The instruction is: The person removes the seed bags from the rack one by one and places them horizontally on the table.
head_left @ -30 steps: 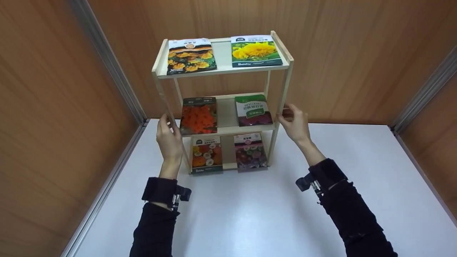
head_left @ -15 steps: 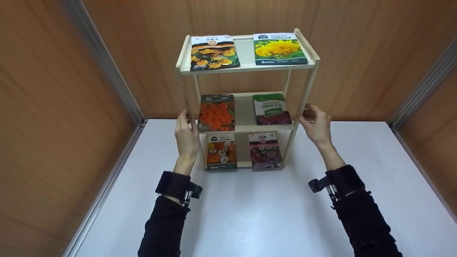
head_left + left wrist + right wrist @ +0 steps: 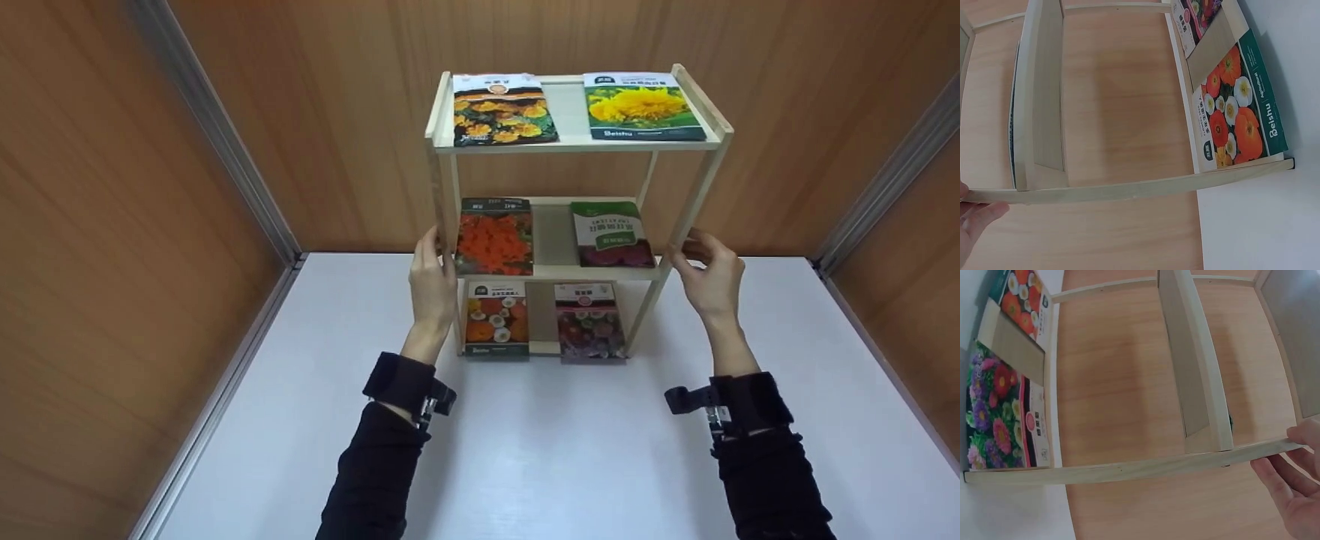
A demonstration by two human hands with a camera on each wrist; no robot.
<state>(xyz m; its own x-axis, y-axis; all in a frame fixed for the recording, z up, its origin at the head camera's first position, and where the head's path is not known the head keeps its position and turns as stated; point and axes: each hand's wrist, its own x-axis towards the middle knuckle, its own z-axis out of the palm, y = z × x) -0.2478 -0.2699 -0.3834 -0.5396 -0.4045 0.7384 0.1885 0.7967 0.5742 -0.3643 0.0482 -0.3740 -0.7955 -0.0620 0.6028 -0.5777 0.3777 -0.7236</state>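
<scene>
A pale wooden three-tier shelf [image 3: 566, 112] stands upright near the back panel. My left hand [image 3: 433, 289] grips its left front post at middle-tier height, and my right hand [image 3: 709, 277] pinches the right front post between thumb and fingers. On the top tier lie a marigold-like seed packet [image 3: 502, 112] and a yellow-flower packet [image 3: 641, 109]. The middle tier bears a red-flower packet [image 3: 495, 240] and a green-and-white packet [image 3: 611, 232]. Below lie an orange-and-white-flower packet [image 3: 1233, 112] and a purple-and-pink-flower packet [image 3: 999, 410]. Most left fingers are hidden behind the post.
The shelf is on a white tabletop [image 3: 540, 450]. A wood-grain back panel [image 3: 360, 150] rises close behind it. Similar side panels [image 3: 97, 225] meet it at metal corner strips [image 3: 225, 135].
The shelf has shifted to the right along the back panel, with both hands keeping their hold on its front posts. The packets have travelled with it.
</scene>
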